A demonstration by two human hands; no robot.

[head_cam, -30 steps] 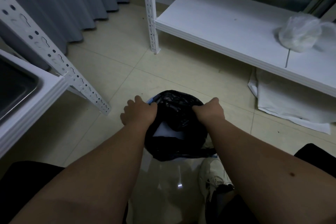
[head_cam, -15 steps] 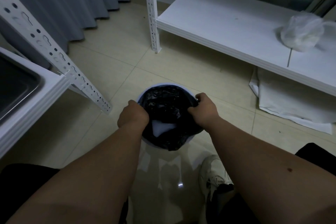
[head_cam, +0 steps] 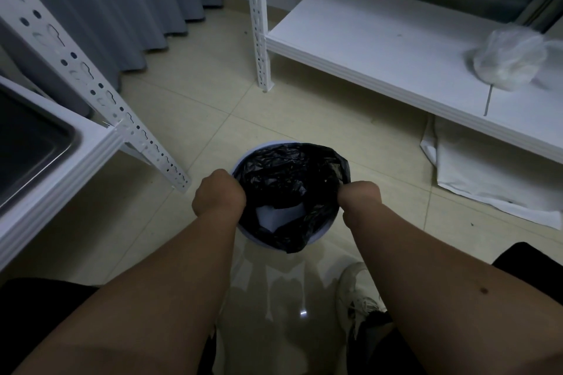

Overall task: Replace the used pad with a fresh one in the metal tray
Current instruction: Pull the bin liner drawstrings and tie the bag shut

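Gripping black plastic bin liner (head_cam: 292, 179) with left hand (head_cam: 217, 195) at 9 o'clock, right hand (head_cam: 359, 196) at 3 | spreading mouth over round white bin (head_cam: 243, 230) | keeping white used pad (head_cam: 278, 216) inside.

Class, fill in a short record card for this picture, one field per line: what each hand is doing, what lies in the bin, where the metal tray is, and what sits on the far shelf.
Left hand: grips the black bin bag at its left edge
Right hand: grips the bag's right edge
Bin: white, on the tiled floor, lined by the bag
Inside bag: a white pad, partly covered
Metal tray: on the white shelf at left; no pad visible in it
Far shelf: holds a clear plastic bag
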